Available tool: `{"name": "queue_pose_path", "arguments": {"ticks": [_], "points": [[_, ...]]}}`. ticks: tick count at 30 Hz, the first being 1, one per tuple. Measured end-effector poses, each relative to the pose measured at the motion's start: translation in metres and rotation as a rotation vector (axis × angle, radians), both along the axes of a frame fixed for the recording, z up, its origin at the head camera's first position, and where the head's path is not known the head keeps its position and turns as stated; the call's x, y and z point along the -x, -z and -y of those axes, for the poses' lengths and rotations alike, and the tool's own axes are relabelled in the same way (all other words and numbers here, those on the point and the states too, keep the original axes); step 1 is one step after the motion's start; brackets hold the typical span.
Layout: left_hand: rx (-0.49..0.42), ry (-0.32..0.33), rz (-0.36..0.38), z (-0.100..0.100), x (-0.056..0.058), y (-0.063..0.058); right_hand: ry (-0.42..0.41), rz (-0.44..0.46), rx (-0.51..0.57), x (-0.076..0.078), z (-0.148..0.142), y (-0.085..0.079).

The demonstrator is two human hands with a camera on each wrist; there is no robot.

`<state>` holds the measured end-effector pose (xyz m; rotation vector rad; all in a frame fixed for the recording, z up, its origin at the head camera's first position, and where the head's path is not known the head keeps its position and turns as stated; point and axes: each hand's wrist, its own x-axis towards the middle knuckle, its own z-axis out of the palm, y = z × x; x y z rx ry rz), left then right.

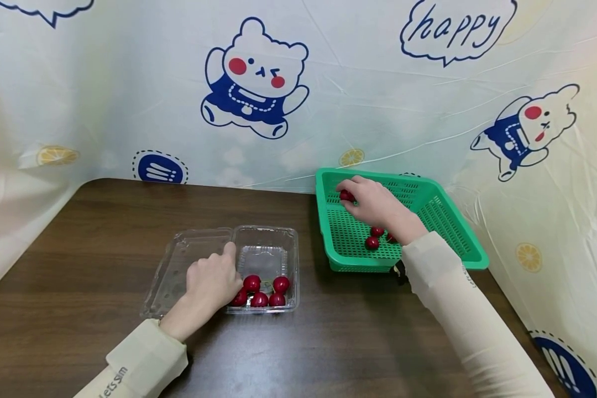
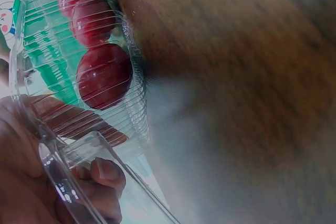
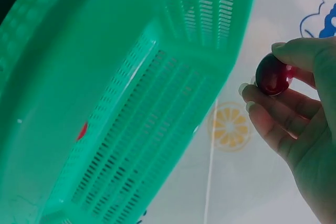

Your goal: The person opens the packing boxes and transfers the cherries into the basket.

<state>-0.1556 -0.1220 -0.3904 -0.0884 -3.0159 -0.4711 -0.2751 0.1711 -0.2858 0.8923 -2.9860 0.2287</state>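
Note:
Over the green basket (image 1: 332, 235), my right hand (image 1: 376, 203) pinches a dark red cherry (image 3: 273, 74) between thumb and fingers. Several more cherries (image 1: 372, 242) lie on the basket floor below, partly hidden by the right wrist. My left hand (image 1: 213, 279) grips the side wall of a clear plastic box (image 1: 292, 260), where its lid joins. The left wrist view shows curled fingers (image 2: 107, 182) at that edge. Inside the box, several cherries (image 1: 260, 299) sit at the near end; one is partly covered by the left hand.
The box's clear lid (image 1: 179, 262) lies folded open on the left. Both containers stand on a dark wooden table (image 1: 328, 342). Behind and to the right hangs a pale printed sheet (image 1: 363, 99), close to the basket's far rim.

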Motion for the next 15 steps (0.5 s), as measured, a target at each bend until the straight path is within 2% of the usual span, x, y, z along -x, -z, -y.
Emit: {"name": "queue_pose_path", "arguments": {"ticks": [15], "points": [[0.005,0.001,0.002,0.001,0.0,0.001,0.051,-0.006,0.004,0.007,-0.027,0.005]]}}
